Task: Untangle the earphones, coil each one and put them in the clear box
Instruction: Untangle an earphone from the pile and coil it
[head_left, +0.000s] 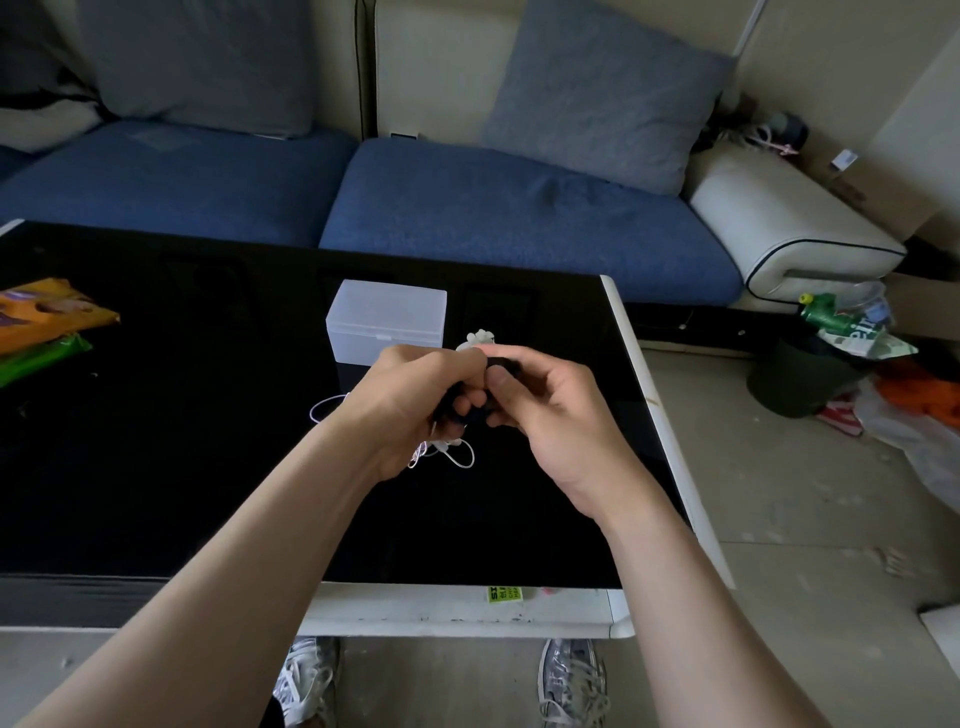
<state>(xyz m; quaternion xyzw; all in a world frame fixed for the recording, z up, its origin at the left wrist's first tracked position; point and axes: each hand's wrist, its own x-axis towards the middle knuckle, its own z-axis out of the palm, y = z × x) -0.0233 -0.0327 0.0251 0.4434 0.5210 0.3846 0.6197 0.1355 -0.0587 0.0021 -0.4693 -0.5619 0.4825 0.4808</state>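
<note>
Blue sofa (467, 218), grey cushions (602, 93), black table (156, 441), littered floor (831, 519)

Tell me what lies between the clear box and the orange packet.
Nothing: in the head view only bare black tabletop separates the clear box from the orange packet.

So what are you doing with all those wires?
A person is sorting earphones at a black table. Both the left hand and the right hand grip a dark cord held between them, above the tabletop. A tangle of white cord lies on the table under the left hand. The clear box sits just behind, lid closed, with a small white bundle beside it.
</note>
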